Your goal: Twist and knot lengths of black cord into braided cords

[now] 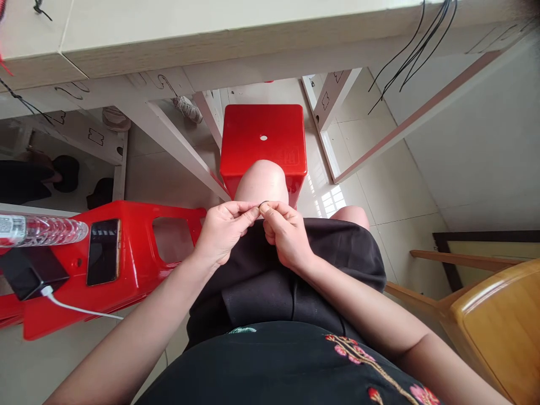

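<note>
Above my lap, my left hand (225, 228) and my right hand (284, 230) meet with their fingertips pinched together. A thin dark cord (264, 202) shows as a small arc between the fingertips, and both hands grip it. Most of the cord is hidden by the fingers. Just behind the hands are my bare knee and a red stool (264, 129) with a small hole in its top.
A pale table edge (236, 48) crosses the top, with black cords (415, 50) hanging at its right. On a red stool (139, 247) at left are a phone (103, 252), a bottle (54, 230) and a black box (34, 273). A wooden chair (502, 320) stands at right.
</note>
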{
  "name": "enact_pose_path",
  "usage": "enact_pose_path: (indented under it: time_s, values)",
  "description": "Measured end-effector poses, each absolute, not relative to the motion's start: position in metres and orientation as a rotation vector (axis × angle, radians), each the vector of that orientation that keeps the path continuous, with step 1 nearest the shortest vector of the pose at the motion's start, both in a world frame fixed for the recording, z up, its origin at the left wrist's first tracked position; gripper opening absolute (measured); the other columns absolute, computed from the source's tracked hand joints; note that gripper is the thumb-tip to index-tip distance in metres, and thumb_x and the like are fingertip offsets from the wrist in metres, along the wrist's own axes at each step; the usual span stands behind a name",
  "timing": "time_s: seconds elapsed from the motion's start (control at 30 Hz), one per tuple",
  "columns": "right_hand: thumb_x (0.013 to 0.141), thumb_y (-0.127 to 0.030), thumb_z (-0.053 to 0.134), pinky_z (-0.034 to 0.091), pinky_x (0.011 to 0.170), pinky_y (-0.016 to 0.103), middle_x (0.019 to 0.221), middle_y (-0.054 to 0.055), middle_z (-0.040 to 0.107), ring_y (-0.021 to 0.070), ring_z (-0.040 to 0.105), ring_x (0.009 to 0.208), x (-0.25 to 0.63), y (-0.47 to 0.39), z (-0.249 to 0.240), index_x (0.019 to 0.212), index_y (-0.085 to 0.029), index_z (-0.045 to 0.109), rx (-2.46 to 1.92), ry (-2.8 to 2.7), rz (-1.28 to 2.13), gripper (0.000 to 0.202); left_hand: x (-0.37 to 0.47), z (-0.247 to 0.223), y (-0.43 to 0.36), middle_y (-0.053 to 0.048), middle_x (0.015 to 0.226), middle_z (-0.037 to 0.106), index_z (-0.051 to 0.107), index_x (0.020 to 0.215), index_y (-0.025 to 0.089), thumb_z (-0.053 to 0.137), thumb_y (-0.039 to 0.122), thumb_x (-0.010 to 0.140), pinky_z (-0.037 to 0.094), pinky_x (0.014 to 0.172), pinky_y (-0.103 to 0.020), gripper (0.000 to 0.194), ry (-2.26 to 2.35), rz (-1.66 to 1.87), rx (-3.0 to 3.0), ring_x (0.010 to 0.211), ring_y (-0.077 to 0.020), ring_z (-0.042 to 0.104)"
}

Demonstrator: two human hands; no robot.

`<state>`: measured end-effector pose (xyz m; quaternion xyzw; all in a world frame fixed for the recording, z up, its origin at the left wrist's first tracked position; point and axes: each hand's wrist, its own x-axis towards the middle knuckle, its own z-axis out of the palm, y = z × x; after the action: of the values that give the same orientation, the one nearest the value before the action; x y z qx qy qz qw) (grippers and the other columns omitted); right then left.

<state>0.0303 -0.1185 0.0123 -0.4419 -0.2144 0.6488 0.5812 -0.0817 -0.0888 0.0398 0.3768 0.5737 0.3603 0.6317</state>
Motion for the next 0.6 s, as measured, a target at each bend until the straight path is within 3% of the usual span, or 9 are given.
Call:
enact_pose_path:
  time_s: [0.13, 0.23, 0.3, 0.43, 0.53, 0.6]
  values:
    - [0.081, -0.032, 0.058, 0.036, 0.048, 0.018, 0.045, -0.009, 0.036, 0.0056, 0.039, 0.047, 0.026, -0.12, 0.006, 0.071, -0.018, 0.059, -1.073, -0.662, 1.384, 0.018, -0.081, 0.037, -0.093, 0.002, 0.053, 0.057, 0.07, 0.063, 0.012, 0.082, 0.035, 0.056, 0.032, 0.045, -0.018, 0.026, 1.361, 0.839, 0.93, 0.051, -0.0056, 0.046]
    - [0.083, -0.035, 0.056, 0.044, 0.06, 0.021, 0.052, -0.006, 0.046, 0.0092, 0.052, 0.059, 0.027, -0.12, 0.003, 0.072, -0.018, 0.059, -1.109, -0.79, 1.314, 0.02, -0.082, 0.035, -0.094, 0.004, 0.052, 0.055, 0.067, 0.061, 0.013, 0.079, 0.033, 0.06, 0.033, 0.046, -0.018, 0.023, 1.392, 0.833, 0.967, 0.051, -0.0056, 0.045]
    - [0.083, -0.039, 0.056, 0.046, 0.064, 0.023, 0.061, -0.002, 0.056, 0.0113, 0.057, 0.065, 0.033, -0.118, 0.001, 0.077, -0.018, 0.061, -1.157, -0.954, 1.269, 0.022, -0.086, 0.031, -0.093, 0.004, 0.053, 0.055, 0.066, 0.063, 0.014, 0.074, 0.032, 0.065, 0.036, 0.049, -0.019, 0.02, 1.434, 0.83, 1.016, 0.051, -0.0063, 0.046]
    - [0.084, -0.043, 0.059, 0.043, 0.062, 0.027, 0.075, 0.002, 0.067, 0.0146, 0.058, 0.064, 0.054, -0.118, 0.0, 0.103, -0.019, 0.062, -1.561, -1.549, 1.111, 0.031, -0.096, 0.021, -0.084, 0.001, 0.064, 0.063, 0.066, 0.073, 0.016, 0.067, 0.035, 0.073, 0.045, 0.061, -0.023, 0.02, 1.54, 0.831, 1.256, 0.062, -0.0109, 0.056]
    - [0.089, -0.041, 0.052, 0.04, 0.062, 0.028, 0.074, 0.006, 0.067, 0.0177, 0.06, 0.065, 0.069, -0.132, 0.0, 0.088, -0.017, 0.064, -1.822, -1.946, 1.073, 0.027, -0.102, 0.023, -0.08, -0.002, 0.074, 0.067, 0.063, 0.077, 0.017, 0.06, 0.037, 0.079, 0.048, 0.067, -0.025, 0.02, 1.594, 0.773, 1.437, 0.07, -0.0142, 0.062]
    - [0.091, -0.038, 0.046, 0.039, 0.06, 0.027, 0.069, 0.006, 0.065, 0.0163, 0.058, 0.063, 0.083, -0.151, -0.003, 0.074, -0.016, 0.061, -1.768, -2.087, 1.257, 0.032, -0.106, 0.028, -0.086, -0.002, 0.072, 0.067, 0.06, 0.077, 0.017, 0.056, 0.036, 0.083, 0.048, 0.067, -0.025, 0.02, 1.61, 0.667, 1.476, 0.068, -0.0143, 0.064]
